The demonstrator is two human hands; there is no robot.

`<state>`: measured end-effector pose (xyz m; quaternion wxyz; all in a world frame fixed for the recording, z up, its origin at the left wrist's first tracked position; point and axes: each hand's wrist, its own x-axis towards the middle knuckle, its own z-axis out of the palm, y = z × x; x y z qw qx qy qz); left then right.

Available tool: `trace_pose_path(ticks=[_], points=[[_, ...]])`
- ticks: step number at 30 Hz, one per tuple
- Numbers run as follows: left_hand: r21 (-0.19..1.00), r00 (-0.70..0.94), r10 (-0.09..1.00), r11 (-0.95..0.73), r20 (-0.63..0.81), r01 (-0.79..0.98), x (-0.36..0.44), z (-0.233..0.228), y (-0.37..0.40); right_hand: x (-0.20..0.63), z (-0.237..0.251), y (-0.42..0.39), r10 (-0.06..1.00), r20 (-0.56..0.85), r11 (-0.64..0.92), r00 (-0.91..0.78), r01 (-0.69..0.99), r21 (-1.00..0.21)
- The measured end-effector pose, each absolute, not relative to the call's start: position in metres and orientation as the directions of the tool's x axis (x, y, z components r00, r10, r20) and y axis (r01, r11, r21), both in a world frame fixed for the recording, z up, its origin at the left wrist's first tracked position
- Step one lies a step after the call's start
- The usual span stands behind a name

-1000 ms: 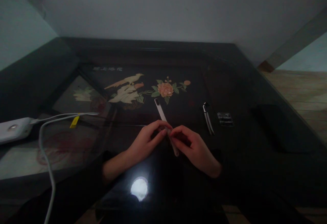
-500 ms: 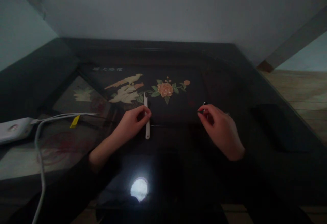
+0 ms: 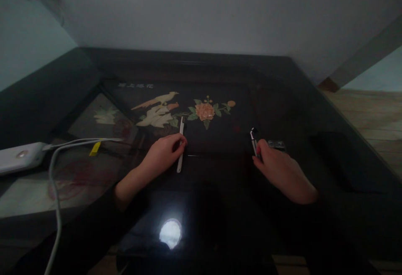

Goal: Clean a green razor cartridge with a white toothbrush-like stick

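Note:
My left hand [image 3: 163, 155] holds a thin white nail file [image 3: 180, 145] that lies nearly upright on the dark glass table [image 3: 220, 208], its fingers pinching the middle of the strip. My right hand [image 3: 279, 170] rests on the table at the right with its fingers closed around the lower part of a metal nail nipper [image 3: 253, 137]; only the tool's dark head and upper handles show. A small dark packet [image 3: 277, 144] lies just right of the nipper, partly behind my right fingers.
Under the glass is a painted panel with a bird [image 3: 157, 109] and a flower [image 3: 204, 111]. A white power bank [image 3: 19, 158] with a white cable [image 3: 56, 183] sits at the left edge. A lamp reflection [image 3: 170, 233] shines near me. A dark flat object [image 3: 342, 158] lies at the right.
My hands were together on the file in the middle; they have parted. My left hand carried the file left, and my right hand went to the nipper and closed on it.

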<state>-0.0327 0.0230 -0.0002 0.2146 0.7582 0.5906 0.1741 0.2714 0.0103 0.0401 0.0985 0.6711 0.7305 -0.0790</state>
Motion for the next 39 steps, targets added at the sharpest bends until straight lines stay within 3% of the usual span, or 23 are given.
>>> trace_pose_path(ticks=[4,11,17,21,34,39], points=[[0.533,0.268,0.963,-0.243,0.032,0.811,-0.027,0.0,0.019,0.268,0.036,0.012,0.968,-0.233,0.088,-0.098,0.995,-0.053],[0.511,0.279,0.959,-0.265,0.052,0.818,-0.017,-0.002,0.018,0.252,0.027,0.012,0.971,-0.107,0.159,-0.215,0.908,-0.387],[0.502,0.284,0.958,-0.268,0.046,0.822,-0.018,-0.003,0.02,0.225,0.021,0.009,0.958,-0.069,0.203,-0.278,0.83,-0.519],[0.465,0.292,0.955,-0.281,0.051,0.84,-0.018,-0.001,0.02,0.203,0.02,0.008,0.948,-0.07,0.233,-0.31,0.829,-0.509],[0.428,0.294,0.952,-0.299,0.08,0.853,-0.019,-0.001,0.019,0.162,0.031,0.005,0.909,-0.189,0.314,-0.372,0.908,-0.278],[0.429,0.293,0.952,-0.304,0.094,0.851,-0.02,-0.005,0.02,0.164,0.029,0.007,0.907,-0.202,0.312,-0.369,0.912,-0.266]])
